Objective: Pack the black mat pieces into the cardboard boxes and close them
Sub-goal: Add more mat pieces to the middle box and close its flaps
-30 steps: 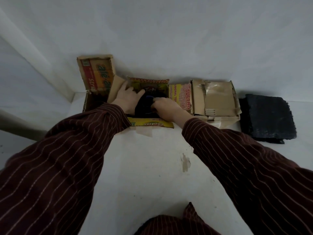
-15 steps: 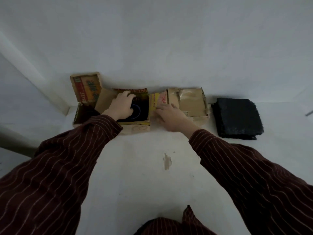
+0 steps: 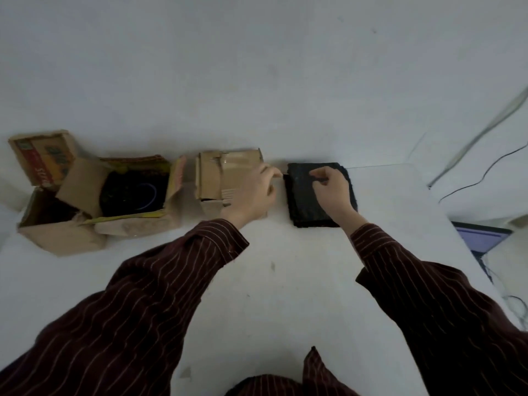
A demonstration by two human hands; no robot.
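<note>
A stack of black mat pieces (image 3: 304,204) lies on the white table by the wall, right of centre. My right hand (image 3: 331,190) rests on top of the stack, its fingers pinching the top piece near the far edge. My left hand (image 3: 254,192) is at the stack's left edge, fingers curled and pinching a corner of the top piece. To the left stands a closed cardboard box (image 3: 223,175), partly behind my left hand. Further left an open cardboard box (image 3: 128,224) holds black mat pieces (image 3: 131,192). A third open box (image 3: 57,238) stands at the far left.
The white wall runs just behind the boxes. The table's right edge (image 3: 445,218) falls off beyond the stack, with a laptop (image 3: 483,238) and cables (image 3: 485,172) beyond it. A small stain (image 3: 273,265) marks the table in front of me.
Both hands have left the open box and moved right to the stack of black mat pieces. The view has swung to the right with them.
</note>
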